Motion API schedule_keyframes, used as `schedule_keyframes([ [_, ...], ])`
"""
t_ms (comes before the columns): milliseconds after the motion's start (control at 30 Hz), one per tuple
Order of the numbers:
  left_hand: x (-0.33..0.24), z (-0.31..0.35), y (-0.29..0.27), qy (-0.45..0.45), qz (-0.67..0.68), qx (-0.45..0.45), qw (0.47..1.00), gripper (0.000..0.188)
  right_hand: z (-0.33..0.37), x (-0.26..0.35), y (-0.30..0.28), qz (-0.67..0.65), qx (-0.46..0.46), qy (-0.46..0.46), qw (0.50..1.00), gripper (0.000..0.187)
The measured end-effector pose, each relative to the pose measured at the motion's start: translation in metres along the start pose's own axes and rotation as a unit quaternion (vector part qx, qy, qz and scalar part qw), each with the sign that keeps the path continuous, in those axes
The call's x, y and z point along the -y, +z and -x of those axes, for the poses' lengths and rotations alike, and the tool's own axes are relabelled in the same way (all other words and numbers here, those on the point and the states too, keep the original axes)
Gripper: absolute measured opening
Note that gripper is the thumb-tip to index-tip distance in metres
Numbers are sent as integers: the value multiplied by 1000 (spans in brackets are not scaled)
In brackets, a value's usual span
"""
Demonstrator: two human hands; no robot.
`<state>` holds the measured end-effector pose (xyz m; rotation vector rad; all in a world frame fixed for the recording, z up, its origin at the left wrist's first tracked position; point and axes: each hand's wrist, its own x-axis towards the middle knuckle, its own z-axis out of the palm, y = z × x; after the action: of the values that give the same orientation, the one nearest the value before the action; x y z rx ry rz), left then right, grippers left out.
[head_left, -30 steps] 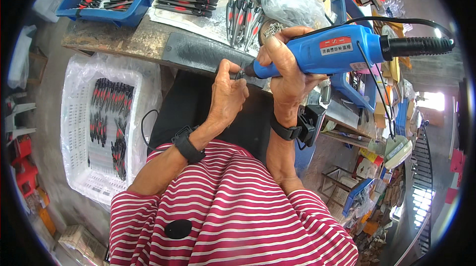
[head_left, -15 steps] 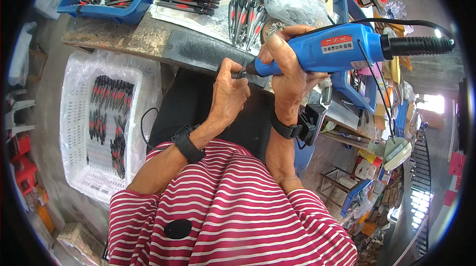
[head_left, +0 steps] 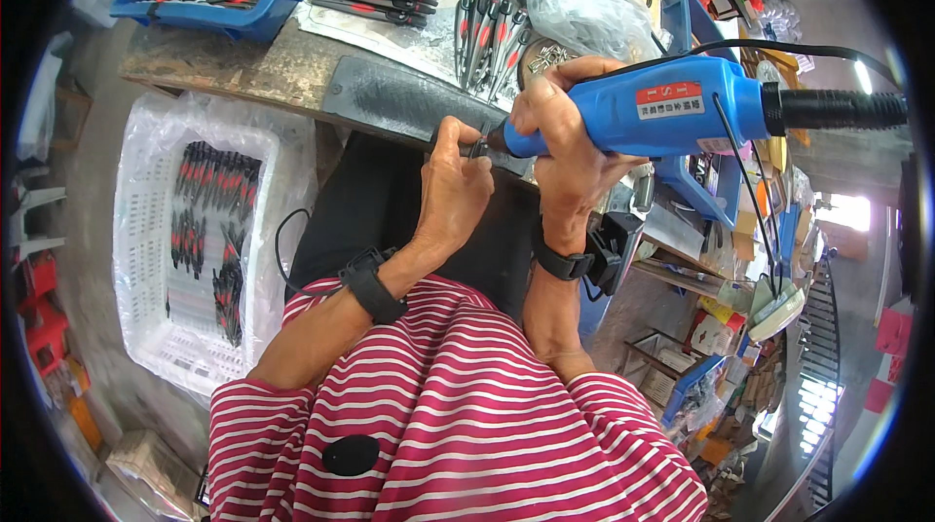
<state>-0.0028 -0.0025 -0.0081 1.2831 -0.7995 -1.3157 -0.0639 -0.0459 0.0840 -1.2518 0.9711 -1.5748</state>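
Driver (head_left: 648, 108), blue and corded, lies roughly level in the right hand (head_left: 570, 152), its nose directed left. The right hand grasps the driver around its body; the left hand (head_left: 453, 186) pinches a small dark part (head_left: 479, 147) between thumb and fingers. The part sits at the near edge of the worktop (head_left: 224, 69), by a black strip (head_left: 399, 93). Driver tip and part meet or nearly meet; fingers hide which. Judged from this pose, the step in hand is fastening at the held part. The next move would call for a firm pinch, the tip kept in line with the part, and pressure straight along the driver. On the far side, a bunch of pens (head_left: 490, 30) in black and red lies left of small metal pieces (head_left: 549, 58) and a clear bag (head_left: 594, 11). Similar pens lie stacked farther left, others in a blue tray (head_left: 258, 23). At near left, a white crate (head_left: 143, 240) holds more.
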Motion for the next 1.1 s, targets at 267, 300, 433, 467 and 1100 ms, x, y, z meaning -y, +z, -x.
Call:
schedule_keyframes([
  [267, 6, 0, 2, 42, -22, -18, 999, 21, 1, -20, -2, -78, 11, 85, 993, 39],
  [300, 6, 0, 2, 28, -32, -17, 999, 22, 1, -16, 1, -112, -19, 76, 991, 25],
  [433, 5, -1, 1, 23, -4, -14, 1000, 22, -2, 0, 10, 96, -7, -10, 995, 27],
  [467, 6, 0, 1, 7, 16, -12, 1000, 23, -5, 0, 12, 108, -15, -80, 991, 19],
  [1100, -31, 0, -19, -122, 120, 75, 982, 29, -1, 4, -15, -100, -12, 68, 993, 30],
])
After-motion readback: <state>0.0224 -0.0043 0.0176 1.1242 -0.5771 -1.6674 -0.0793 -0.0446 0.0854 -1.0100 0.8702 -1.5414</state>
